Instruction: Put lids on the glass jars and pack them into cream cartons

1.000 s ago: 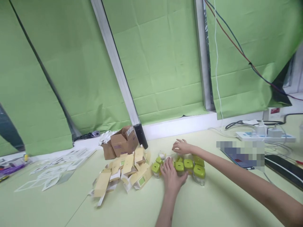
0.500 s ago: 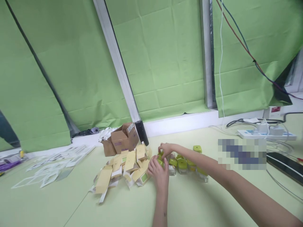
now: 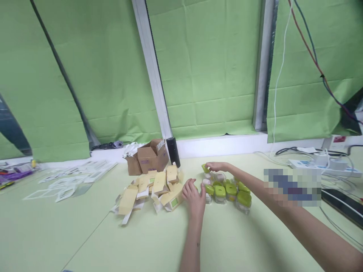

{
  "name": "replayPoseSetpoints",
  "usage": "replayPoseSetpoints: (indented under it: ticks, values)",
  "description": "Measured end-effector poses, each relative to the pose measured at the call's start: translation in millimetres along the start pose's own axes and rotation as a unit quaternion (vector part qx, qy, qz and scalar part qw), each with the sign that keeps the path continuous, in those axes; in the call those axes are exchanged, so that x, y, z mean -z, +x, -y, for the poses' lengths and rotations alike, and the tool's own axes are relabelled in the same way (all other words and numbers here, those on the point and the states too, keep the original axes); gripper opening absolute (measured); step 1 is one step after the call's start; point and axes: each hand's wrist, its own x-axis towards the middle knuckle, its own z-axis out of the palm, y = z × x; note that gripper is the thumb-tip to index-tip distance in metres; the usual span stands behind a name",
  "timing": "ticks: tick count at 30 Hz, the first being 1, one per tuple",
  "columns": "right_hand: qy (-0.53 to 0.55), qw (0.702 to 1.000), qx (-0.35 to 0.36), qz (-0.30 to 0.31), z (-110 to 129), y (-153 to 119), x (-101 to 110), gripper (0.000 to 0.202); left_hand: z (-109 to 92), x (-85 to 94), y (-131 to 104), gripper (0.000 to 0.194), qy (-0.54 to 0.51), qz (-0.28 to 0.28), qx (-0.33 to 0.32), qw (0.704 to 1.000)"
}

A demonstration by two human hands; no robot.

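My right hand point(image 3: 217, 166) reaches to the back of a cluster of small clear containers with green lids. Its fingertips pinch a green lid point(image 3: 204, 168), over a clear container point(image 3: 207, 175); whether the two are apart I cannot tell. My left hand point(image 3: 194, 194) is open at the cluster's left side, thumb apart from curved fingers. A bit of green shows behind its fingers. Close to its thumb stands a green-lidded container point(image 3: 209, 190). More stand to the right, among them a square green-lidded container point(image 3: 220, 192) and a front one point(image 3: 244, 200).
Opened cream cardboard packages point(image 3: 159, 183) lie piled left of my left hand. Behind them are a brown carton point(image 3: 151, 158) and a black cylinder point(image 3: 173, 152). White frames point(image 3: 66, 183) lie far left. A power strip point(image 3: 326, 166), cables and a black device point(image 3: 343, 204) are at right.
My right hand has moved away from my left hand, rightward and back, with a green lid at its fingertips. My left hand has loosened its curl. The view has shifted slightly.
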Motion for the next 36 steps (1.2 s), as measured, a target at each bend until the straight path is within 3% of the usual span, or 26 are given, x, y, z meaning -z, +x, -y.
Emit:
replayPoseSetpoints:
  ticks: [3,6,12,15,18,21,24,27,32,36]
  values:
    - [0.034,0.997,0.023,-0.073,6.4,-9.6,0.8,0.029,-0.6,0.9,1.2,0.024,-0.005,0.001,-0.006,1.000]
    - [0.075,0.985,0.047,-0.146,12.9,-38.4,1.4,0.030,-5.0,2.2,2.2,0.024,-0.022,0.020,-0.030,0.999]
    - [0.090,0.969,0.104,-0.205,-1.0,-162.6,-0.4,0.046,-33.2,9.6,-7.8,0.022,-0.091,0.126,-0.164,0.974]
    - [0.019,0.945,0.091,-0.315,-16.6,-196.8,4.7,0.048,-47.7,12.5,-17.6,0.021,-0.097,0.195,-0.246,0.944]
    - [0.016,0.936,0.049,-0.349,-23.2,-174.3,12.9,0.053,-52.6,10.9,-23.9,0.020,-0.076,0.221,-0.282,0.931]
    - [0.003,0.942,0.045,-0.331,-14.3,-116.8,14.6,0.051,-46.8,7.1,-23.2,0.022,-0.055,0.198,-0.266,0.942]
    - [-0.031,0.953,0.035,-0.298,2.3,-63.9,2.4,0.030,-37.1,5.9,-18.6,0.021,-0.046,0.157,-0.225,0.961]
    - [-0.067,0.965,0.007,-0.255,13.3,-35.4,-17.2,0.029,-30.5,7.1,-15.0,0.020,-0.048,0.122,-0.183,0.974]
    - [-0.114,0.971,-0.004,-0.209,15.3,-37.4,-27.5,0.029,-27.6,7.0,-12.8,0.021,-0.058,0.115,-0.165,0.978]
    - [-0.134,0.965,0.053,-0.218,6.1,-85.6,-16.3,0.035,-31.1,6.4,-14.5,0.021,-0.094,0.129,-0.168,0.973]
